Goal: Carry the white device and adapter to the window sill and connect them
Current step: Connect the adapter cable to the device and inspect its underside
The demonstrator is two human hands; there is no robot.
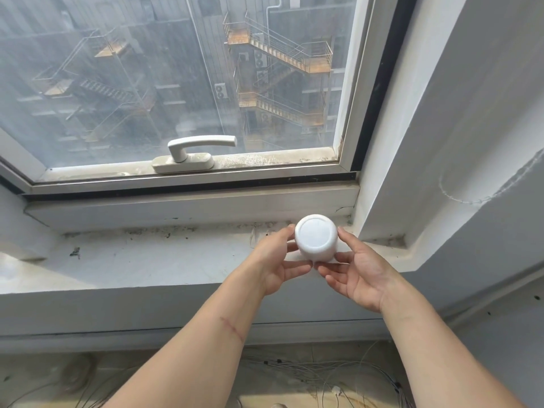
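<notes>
1. Your left hand [275, 257] cups the left flank of the white device [316, 237], fingers curled against its side and thumb near its upper edge, so it is closed on the device rather than hanging free.
2. The white device itself sits between your two hands, round top facing you, over the right end of the window sill [147, 260], close to the corner where the sill meets the side wall [441, 142]. Whether its base already rests on the sill or hovers just above it, you cannot tell from here, because your fingers hide the bottom edge.
3. Your right hand [357, 272] mirrors the left, with a fingertip on the right rim and the other fingers wrapped under the lower side, also closed on the device.
4. Judged from this, the carrying part looks done or nearly done: the device has reached the sill.
5. The adapter is not visible anywhere; it may be hidden below the device or behind your fingers, but no plug or cable shows at the device.
6. So the connecting step cannot be confirmed and probably remains. You likely need to free one hand, find the adapter and join it to the device's port.
7. Loose wires [323, 375] lie on the floor below the sill, well apart from the device.
</notes>
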